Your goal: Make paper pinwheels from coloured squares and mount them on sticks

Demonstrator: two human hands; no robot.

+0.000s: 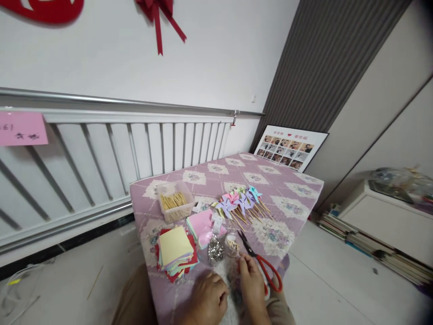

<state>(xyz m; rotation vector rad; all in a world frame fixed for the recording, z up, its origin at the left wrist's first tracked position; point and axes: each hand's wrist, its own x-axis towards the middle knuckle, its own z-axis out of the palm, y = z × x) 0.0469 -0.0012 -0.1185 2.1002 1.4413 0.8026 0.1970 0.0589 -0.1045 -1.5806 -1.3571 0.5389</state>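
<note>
Head view: red-handled scissors (260, 258) are lying on the cloth-covered surface (233, 169), just beside the right hand (252, 276) and partly behind it. Blades showing dark and slim; handles forming large red loops, one being partly hidden by the hand. Long axis is running aslant: tips are pointing up-left, away from the wearer, ending near the sticks of the paper pinwheels (241, 203); handles are trailing down-right. Right hand is keeping thumb and fingertips close together at the near edge of a small round dish (232, 246) of short pale pieces; cannot tell what, if anything, they are pinching. Left hand (211, 295) is curling loosely, back upward, below a silvery heap (215, 249); cannot tell whether it is holding anything. Squares of coloured paper (175, 246) are sitting stacked left of the heap.
</note>
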